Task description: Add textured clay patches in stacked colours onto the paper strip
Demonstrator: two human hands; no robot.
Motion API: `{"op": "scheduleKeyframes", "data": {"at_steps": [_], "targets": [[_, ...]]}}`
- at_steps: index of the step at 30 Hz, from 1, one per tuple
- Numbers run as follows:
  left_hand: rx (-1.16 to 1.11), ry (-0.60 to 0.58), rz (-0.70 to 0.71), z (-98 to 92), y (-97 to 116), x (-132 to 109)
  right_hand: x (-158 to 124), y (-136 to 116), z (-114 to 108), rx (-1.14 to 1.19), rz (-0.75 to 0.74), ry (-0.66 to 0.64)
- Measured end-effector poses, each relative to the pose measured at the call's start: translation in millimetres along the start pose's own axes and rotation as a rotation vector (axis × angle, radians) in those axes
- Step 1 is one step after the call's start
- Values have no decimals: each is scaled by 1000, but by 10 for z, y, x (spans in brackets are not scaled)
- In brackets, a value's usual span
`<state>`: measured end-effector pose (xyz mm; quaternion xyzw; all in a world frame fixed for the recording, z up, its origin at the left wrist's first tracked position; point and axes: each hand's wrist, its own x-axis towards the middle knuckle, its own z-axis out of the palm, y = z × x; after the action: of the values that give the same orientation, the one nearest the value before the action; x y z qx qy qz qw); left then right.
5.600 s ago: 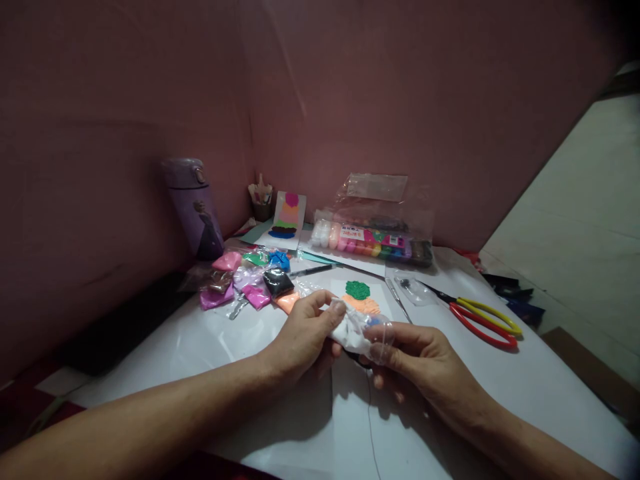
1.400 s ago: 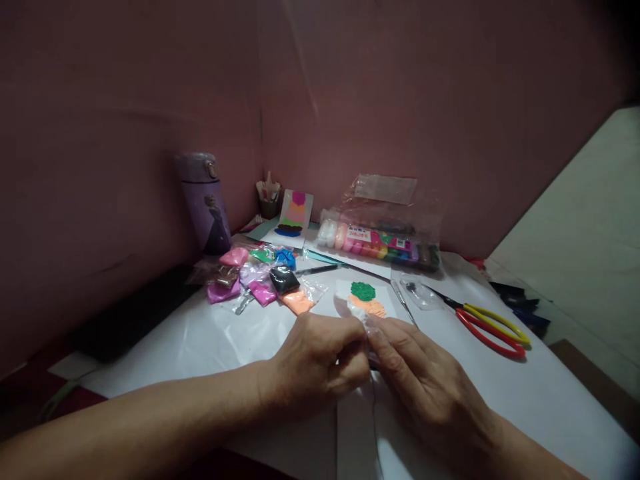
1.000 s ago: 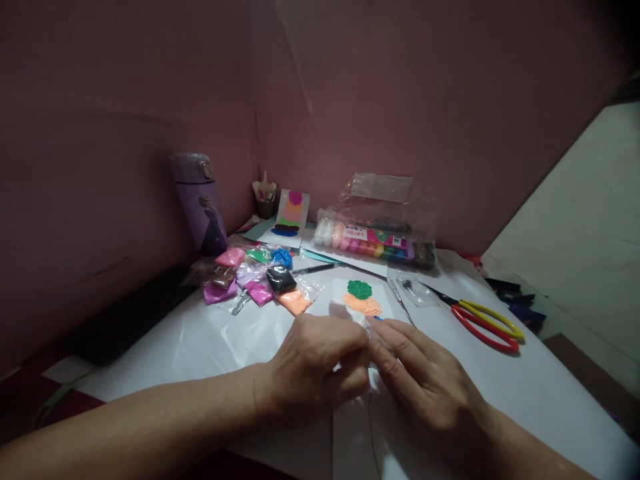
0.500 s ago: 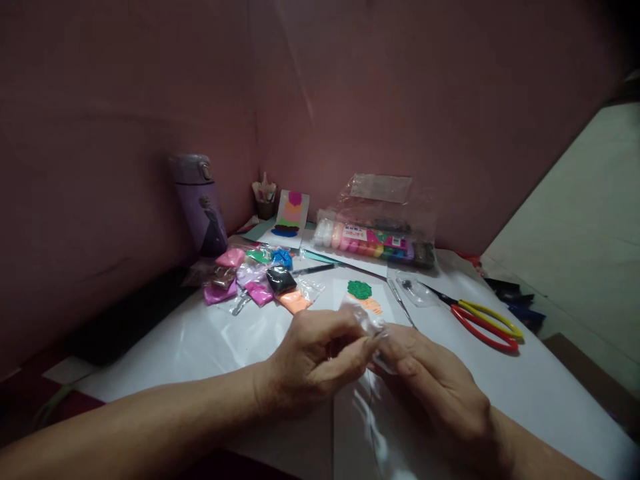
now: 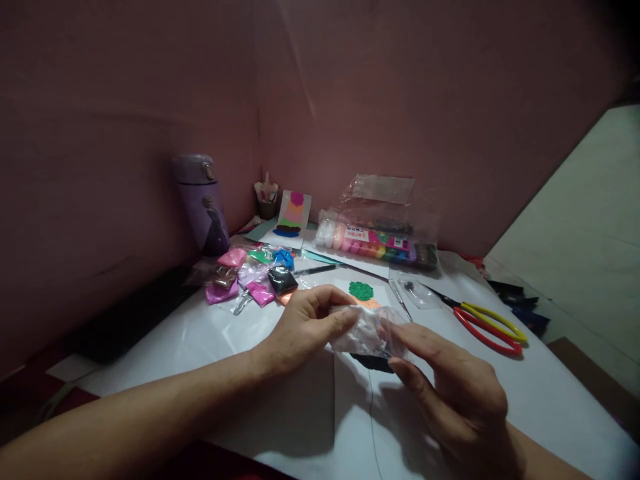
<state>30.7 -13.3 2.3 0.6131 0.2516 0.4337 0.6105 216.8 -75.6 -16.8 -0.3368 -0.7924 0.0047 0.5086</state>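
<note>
My left hand [image 5: 305, 330] pinches the left side of a clear, crinkled plastic bag [image 5: 367, 331] with something white in it. At the bag's right side is my right hand [image 5: 450, 383], its thumb and forefinger closed on the plastic edge. Under the bag lies a white card [image 5: 387, 297] with a green patch [image 5: 361, 291], an orange patch partly covered by the bag, and a black patch [image 5: 373, 362] nearer to me. Left of the card sit several small bags of coloured clay [image 5: 260, 275], among them black, pink, purple, green and blue.
Red-and-yellow scissors [image 5: 493, 327] lie at the right on the white table [image 5: 545, 400]. A clay pack [image 5: 375, 243], a coloured card [image 5: 293, 217] and a small cup [image 5: 267, 199] are at the back. A purple bottle [image 5: 203, 207] stands at the left.
My hands have moved apart, and the bag between them is spread wider. The black patch on the card now shows below the bag.
</note>
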Motion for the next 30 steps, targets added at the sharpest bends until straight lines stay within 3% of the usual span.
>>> {"op": "scheduleKeyframes", "data": {"at_steps": [8, 20, 30], "targets": [[49, -34, -13, 34, 19, -33, 0, 42, -17, 133, 66, -91], [24, -105, -68, 29, -16, -31, -51, 40, 16, 231, 200, 15], [499, -11, 44, 44, 77, -61, 87, 28, 37, 476, 485, -5]]}}
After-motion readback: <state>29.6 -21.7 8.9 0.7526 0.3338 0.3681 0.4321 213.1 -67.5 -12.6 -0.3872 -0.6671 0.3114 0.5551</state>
